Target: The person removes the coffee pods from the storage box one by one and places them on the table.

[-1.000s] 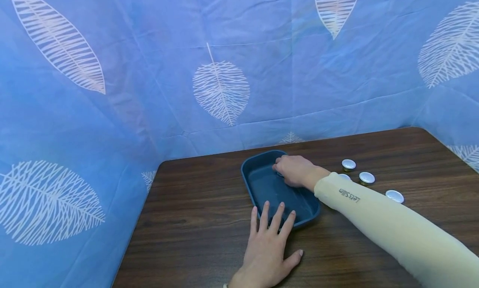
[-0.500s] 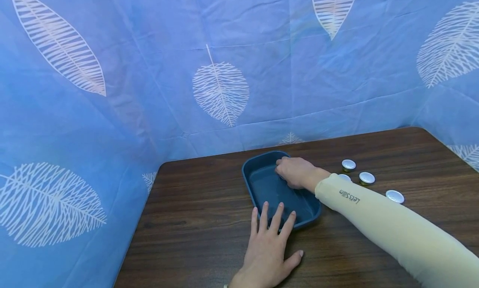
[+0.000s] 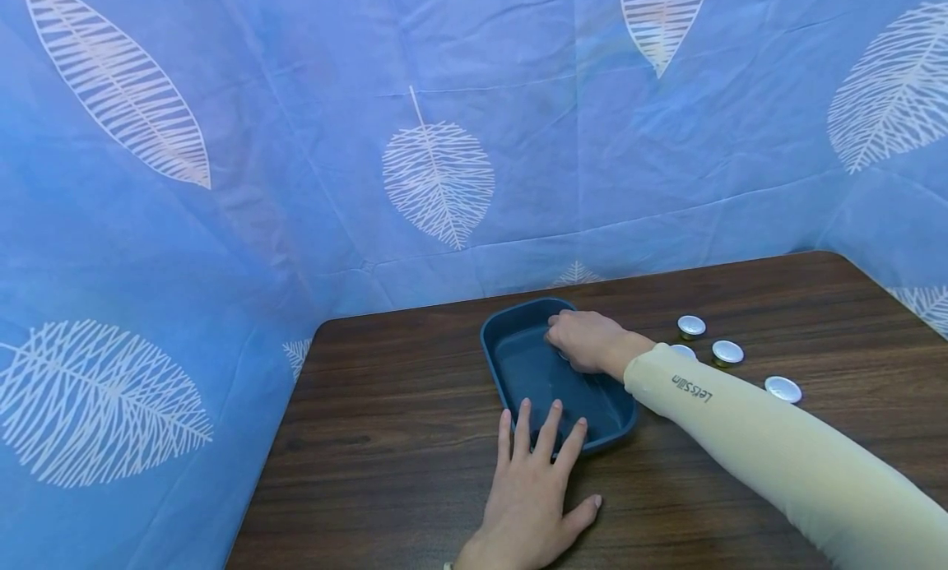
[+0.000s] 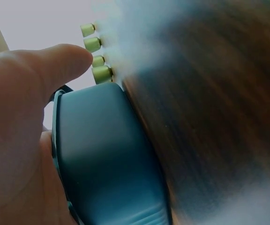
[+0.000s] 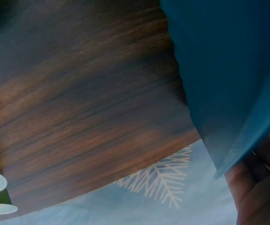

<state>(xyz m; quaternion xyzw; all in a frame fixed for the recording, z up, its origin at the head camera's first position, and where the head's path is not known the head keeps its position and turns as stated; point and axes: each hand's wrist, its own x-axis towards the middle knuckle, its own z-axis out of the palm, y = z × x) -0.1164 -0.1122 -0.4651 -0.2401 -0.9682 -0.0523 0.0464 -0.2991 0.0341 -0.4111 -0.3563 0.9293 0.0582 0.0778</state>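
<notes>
A dark blue rectangular tray (image 3: 533, 373) lies on the wooden table. My left hand (image 3: 522, 496) is spread flat at its near end, fingertips over the rim; the left wrist view has the thumb (image 4: 64, 61) beside the tray's outer wall (image 4: 107, 154). My right hand (image 3: 585, 340) reaches down inside the tray, fingers curled. A pale edge of a coffee capsule (image 3: 563, 357) shows under them, mostly hidden by the hand. In the right wrist view those fingers (image 5: 261, 187) are partly behind the tray wall (image 5: 219, 84).
Several green coffee capsules with silver foil lids stand right of the tray, among them one capsule (image 3: 691, 326) at the back and another capsule (image 3: 727, 354) nearer. My sleeved right forearm (image 3: 770, 438) crosses over beside them. A blue leaf-patterned cloth (image 3: 474, 142) hangs behind the table (image 3: 370, 422).
My right hand has shifted slightly right inside the tray, its fingers still low and curled. The left hand stays in place at the near rim.
</notes>
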